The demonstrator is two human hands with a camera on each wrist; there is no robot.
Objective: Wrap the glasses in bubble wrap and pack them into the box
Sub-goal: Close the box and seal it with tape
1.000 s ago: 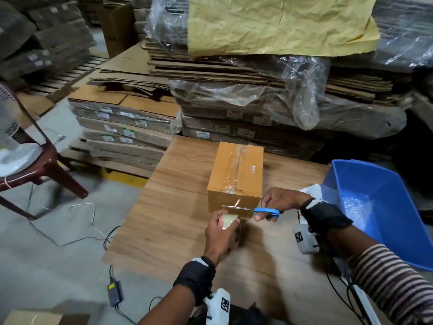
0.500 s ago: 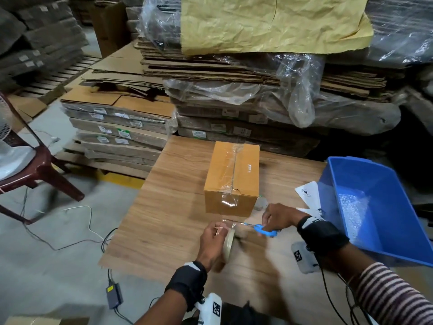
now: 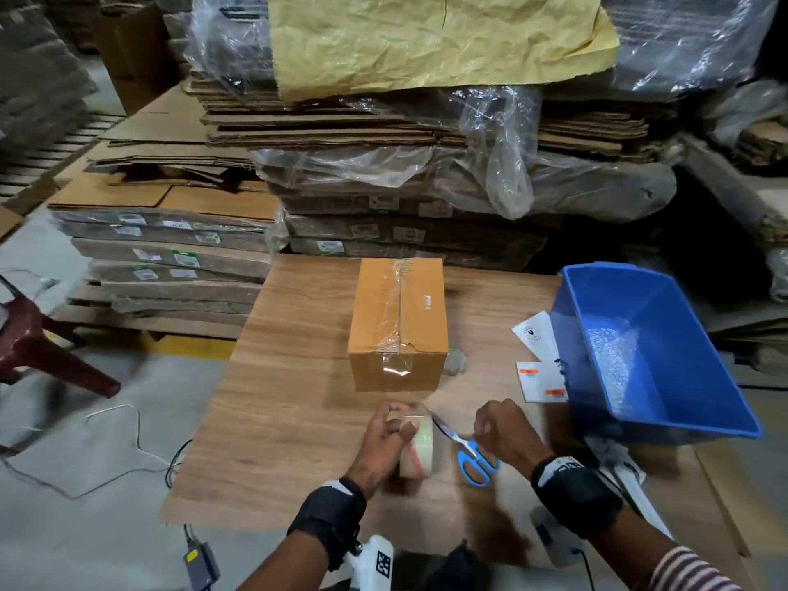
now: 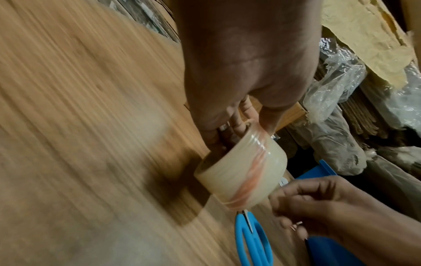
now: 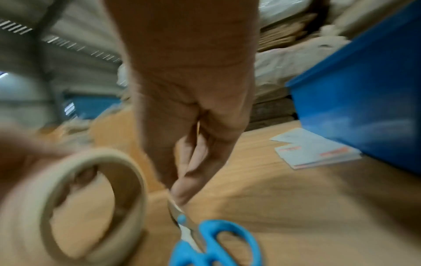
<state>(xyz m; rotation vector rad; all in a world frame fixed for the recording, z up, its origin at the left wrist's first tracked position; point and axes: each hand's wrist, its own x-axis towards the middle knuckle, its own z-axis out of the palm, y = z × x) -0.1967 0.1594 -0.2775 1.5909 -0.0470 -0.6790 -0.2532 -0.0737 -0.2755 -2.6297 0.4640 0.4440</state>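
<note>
The brown cardboard box [image 3: 398, 326] stands closed on the wooden table [image 3: 298, 398], with clear tape along its top seam and down its near face. In front of it my left hand [image 3: 386, 432] grips a roll of clear tape [image 3: 418, 452] on edge on the table, fingers through its core [image 4: 241, 176]. My right hand [image 3: 507, 432] is just right of the roll. Its fingertips pinch the blue-handled scissors [image 3: 477, 464] near the pivot [image 5: 214, 241]. The handle loops are empty and low over the table. No glasses are in view.
A blue plastic tub [image 3: 597, 266] with bubble wrap [image 3: 614, 356] in it sits at the table's right edge. Printed cards [image 3: 539, 377] lie beside it. Stacks of flat cardboard [image 3: 383, 164] rise behind the table, and a dark red chair [image 3: 38, 347] stands at the left.
The scissors have cut the tape at the box's near face. Both hands have drawn back toward me and lowered the roll and the scissors to the table. The right fingers have left the handle loops.
</note>
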